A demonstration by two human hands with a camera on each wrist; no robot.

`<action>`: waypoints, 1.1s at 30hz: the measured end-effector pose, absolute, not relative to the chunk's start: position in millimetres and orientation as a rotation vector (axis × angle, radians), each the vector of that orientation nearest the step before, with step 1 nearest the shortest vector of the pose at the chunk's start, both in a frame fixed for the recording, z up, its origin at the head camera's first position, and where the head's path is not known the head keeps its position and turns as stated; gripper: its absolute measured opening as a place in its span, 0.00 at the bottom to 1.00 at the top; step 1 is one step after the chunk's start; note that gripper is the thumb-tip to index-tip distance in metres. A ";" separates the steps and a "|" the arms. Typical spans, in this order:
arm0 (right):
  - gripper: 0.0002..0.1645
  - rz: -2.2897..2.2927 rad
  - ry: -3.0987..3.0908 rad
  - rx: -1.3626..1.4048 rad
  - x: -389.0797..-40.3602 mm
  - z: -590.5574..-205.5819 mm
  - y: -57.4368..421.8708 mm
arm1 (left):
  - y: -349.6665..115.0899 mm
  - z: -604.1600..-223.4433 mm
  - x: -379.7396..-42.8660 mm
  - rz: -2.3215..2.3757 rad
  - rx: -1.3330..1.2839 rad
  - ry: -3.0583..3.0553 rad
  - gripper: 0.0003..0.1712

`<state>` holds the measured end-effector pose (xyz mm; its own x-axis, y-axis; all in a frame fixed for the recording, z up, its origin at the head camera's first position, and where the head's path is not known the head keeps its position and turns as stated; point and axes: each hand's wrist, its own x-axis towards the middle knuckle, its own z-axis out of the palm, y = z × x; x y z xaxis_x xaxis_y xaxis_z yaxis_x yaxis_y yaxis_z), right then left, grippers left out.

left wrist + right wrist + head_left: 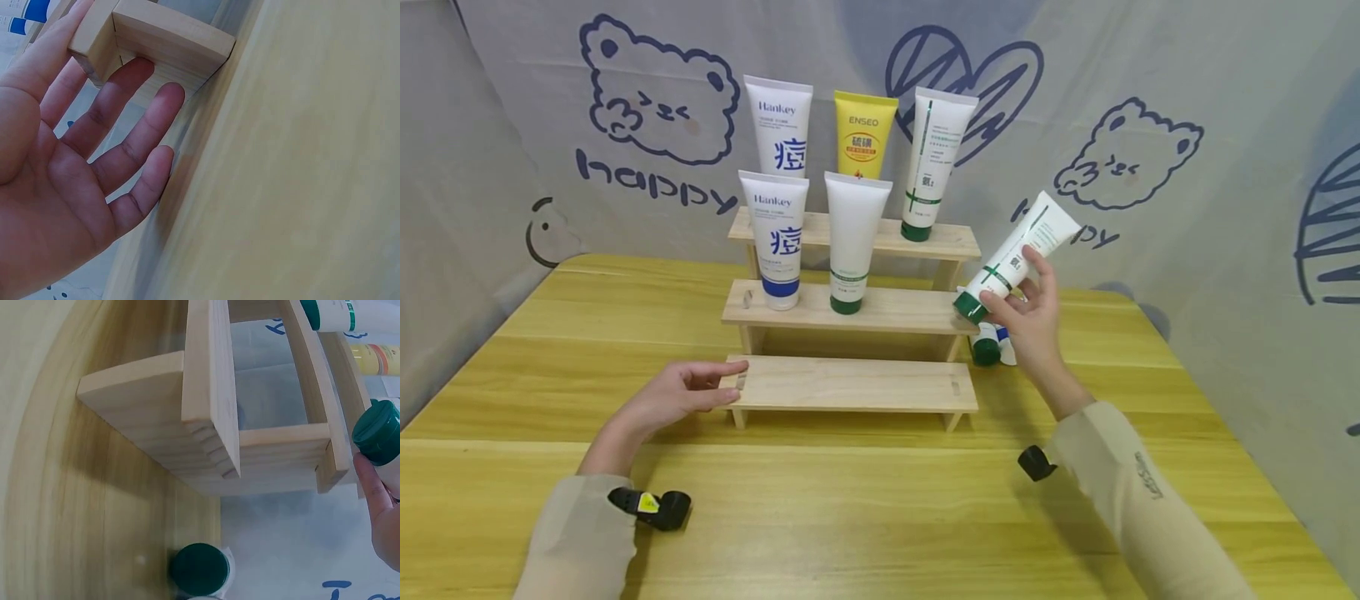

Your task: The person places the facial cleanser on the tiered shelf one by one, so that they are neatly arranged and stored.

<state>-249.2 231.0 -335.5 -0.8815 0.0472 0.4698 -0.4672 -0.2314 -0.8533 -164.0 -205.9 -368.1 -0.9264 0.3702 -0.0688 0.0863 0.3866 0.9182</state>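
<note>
Our left hand [673,396] pinches the left end of the bottom step [850,384] between thumb and forefinger, perhaps steadying it. Near the right edge of the middle step [910,308], our right hand [1030,312] pinches a white tube [1012,262] low, likely for control; its long axis slants, green cap [970,308] down-left.

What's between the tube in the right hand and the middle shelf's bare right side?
Nothing visible. The right hand holds the white tube tilted, its green cap near that end of the middle shelf; the nearest tube standing there is farther left.
</note>
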 end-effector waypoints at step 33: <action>0.39 1.700 -2.041 0.714 -230.1 -299.4 156.8 | -206.0 -368.0 -164.4 1.539 0.407 2.399 0.29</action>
